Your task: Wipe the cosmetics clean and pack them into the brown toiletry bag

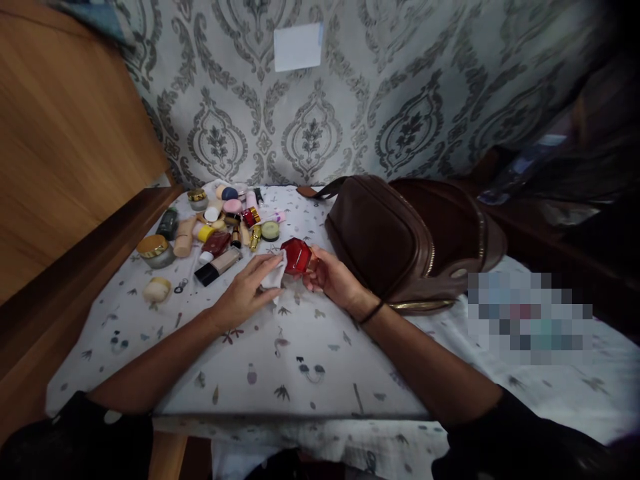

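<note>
A red faceted glass bottle (296, 257), which looks like perfume, is gripped by my right hand (336, 279) above the printed cloth. My left hand (249, 290) pinches a white wipe (273, 276) and touches it against the bottle's left side. A dark band circles my right wrist. Left of my hands lies a cluster of cosmetics, among them a foundation bottle with a black cap (219, 266), a gold-lidded jar (154, 251), a dark red bottle (216, 247) and a small green jar (271, 231).
A brown leather backpack (380, 230) lies right of my hands, close to my right forearm. A clear plastic bottle (520, 170) is beyond it. A wooden panel (70, 140) borders the left side, and a patterned wall (310, 127) stands behind. A patch at right is pixelated.
</note>
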